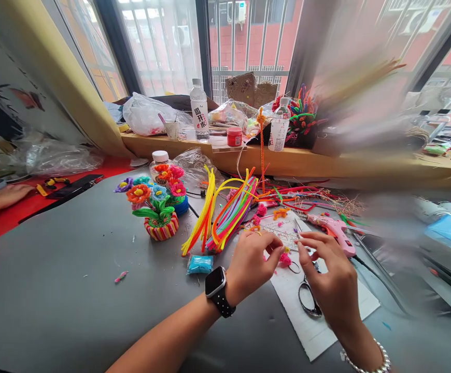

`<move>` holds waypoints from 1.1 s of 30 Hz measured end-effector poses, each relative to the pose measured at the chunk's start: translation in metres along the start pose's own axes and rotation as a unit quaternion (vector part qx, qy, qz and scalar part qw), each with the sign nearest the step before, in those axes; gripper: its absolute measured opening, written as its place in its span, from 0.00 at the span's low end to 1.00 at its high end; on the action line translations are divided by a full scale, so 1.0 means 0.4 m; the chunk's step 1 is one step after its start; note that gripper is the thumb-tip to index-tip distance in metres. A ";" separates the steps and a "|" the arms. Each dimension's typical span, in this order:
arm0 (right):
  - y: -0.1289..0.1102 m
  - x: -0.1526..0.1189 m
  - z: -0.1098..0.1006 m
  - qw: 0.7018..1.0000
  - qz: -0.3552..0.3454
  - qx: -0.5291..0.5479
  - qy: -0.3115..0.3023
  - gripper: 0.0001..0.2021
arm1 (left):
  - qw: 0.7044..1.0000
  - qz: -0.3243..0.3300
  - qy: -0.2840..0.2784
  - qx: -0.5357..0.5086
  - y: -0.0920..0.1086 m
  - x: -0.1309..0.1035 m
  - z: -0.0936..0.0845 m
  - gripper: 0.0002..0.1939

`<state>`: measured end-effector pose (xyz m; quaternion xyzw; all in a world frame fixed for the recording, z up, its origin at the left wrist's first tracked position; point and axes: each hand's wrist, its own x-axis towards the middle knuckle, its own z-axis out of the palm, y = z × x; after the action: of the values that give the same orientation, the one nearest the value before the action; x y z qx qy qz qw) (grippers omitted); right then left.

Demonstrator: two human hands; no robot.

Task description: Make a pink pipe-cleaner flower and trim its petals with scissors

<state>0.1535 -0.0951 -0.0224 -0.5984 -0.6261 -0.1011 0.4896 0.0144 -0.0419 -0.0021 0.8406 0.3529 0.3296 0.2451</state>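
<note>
My left hand [253,264], wearing a watch, has thumb and forefinger pinched together over the white sheet [319,336]. A tiny yellow piece [286,249] shows at those fingertips, above a pink fuzzy piece [285,259]. Facing it, my right hand [330,277] holds thumb and forefinger close; whatever lies between them is too small to name. Beneath the right hand are scissors [305,300], partly covered, on the sheet. A pink glue gun [336,233] lies just beyond this hand. Left of my hands is a bundle of coloured pipe cleaners [231,215].
A striped pot of pipe-cleaner flowers [161,228] stands left, near a small blue packet [200,264]. Bottles [199,111] line the window ledge [163,142]. At far left, another person's hand [10,197] rests on red cloth. The right side is blurred.
</note>
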 end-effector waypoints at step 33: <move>0.001 0.004 -0.003 0.971 0.148 0.159 -0.101 0.06 | 0.994 0.082 0.011 0.067 -0.004 -0.003 0.011 0.06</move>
<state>0.1547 -0.0949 -0.0207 -0.6056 -0.5850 0.1343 0.5225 0.0163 -0.0424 -0.0067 0.8774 0.3070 0.3336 0.1570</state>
